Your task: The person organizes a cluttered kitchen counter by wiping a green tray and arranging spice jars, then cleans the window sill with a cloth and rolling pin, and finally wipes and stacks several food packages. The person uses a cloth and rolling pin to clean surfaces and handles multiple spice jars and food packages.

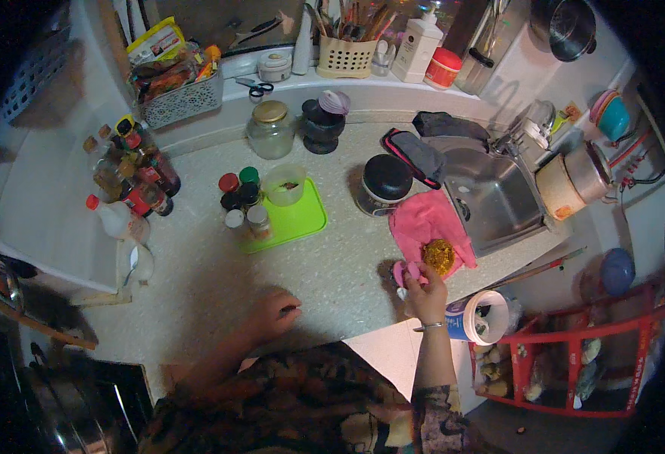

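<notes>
My right hand (427,295), with a bracelet at the wrist, grips a small pink object (401,273) over the counter near its front edge; I cannot tell its kind. Just beside the fingers, a golden scouring pad (438,257) rests on a pink cloth (423,218). A dark-lidded jar (387,179) stands behind the cloth. My left hand (275,312) is above the front of the counter, fingers curled and blurred; whether it holds anything is unclear. Farther back, a bright green tray (304,218) bears a translucent plastic cup (284,186), with several spice jars (247,196) at its left side.
The steel sink (497,198) lies at right, a gray mitt (417,153) at its edge. A white bucket (490,318) stands off the counter's front edge by my right wrist. Several bottles (133,170) crowd the left. A glass jar (271,130) and a dark mortar (323,127) stand at the back.
</notes>
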Available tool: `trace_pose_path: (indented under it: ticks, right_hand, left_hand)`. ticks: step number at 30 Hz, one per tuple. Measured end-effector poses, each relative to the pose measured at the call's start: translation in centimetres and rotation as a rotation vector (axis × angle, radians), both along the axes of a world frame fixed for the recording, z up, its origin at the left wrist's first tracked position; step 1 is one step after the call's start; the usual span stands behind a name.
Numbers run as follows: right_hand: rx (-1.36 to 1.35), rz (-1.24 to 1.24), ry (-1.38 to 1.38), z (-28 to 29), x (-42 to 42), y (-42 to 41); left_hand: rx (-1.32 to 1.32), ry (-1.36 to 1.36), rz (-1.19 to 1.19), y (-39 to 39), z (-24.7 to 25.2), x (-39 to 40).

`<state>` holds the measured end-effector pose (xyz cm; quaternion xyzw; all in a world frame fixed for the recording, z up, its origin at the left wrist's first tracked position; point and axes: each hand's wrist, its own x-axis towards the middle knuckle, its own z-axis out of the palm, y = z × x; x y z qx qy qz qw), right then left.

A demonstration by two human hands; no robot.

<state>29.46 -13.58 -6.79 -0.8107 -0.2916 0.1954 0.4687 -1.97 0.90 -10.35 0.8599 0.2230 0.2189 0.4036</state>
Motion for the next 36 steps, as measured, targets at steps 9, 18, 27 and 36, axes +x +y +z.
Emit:
trace_pose_path:
  ticks: [9,18,27,36]
  right_hand:
    - [0.357,-0.347,-0.070,1.9,6.8,-1.4]
    - [-0.209,-0.121,-0.487,1.8,8.1,-0.5]
    - [-0.040,-0.124,-0.079,0.2,8.9,-0.3]
    - [0.097,0.016,-0.120,-1.5,7.8,0.8]
  left_hand:
    - [-0.104,0.069,0.061,-0.2,0.9,0.1]
    - [-0.096,0.107,0.002,0.3,0.9,1.9]
    - [-0.195,0.132,0.053,0.0,1.9,1.7]
    - [-0.285,0.133,0.075,-0.2,2.8,1.0]
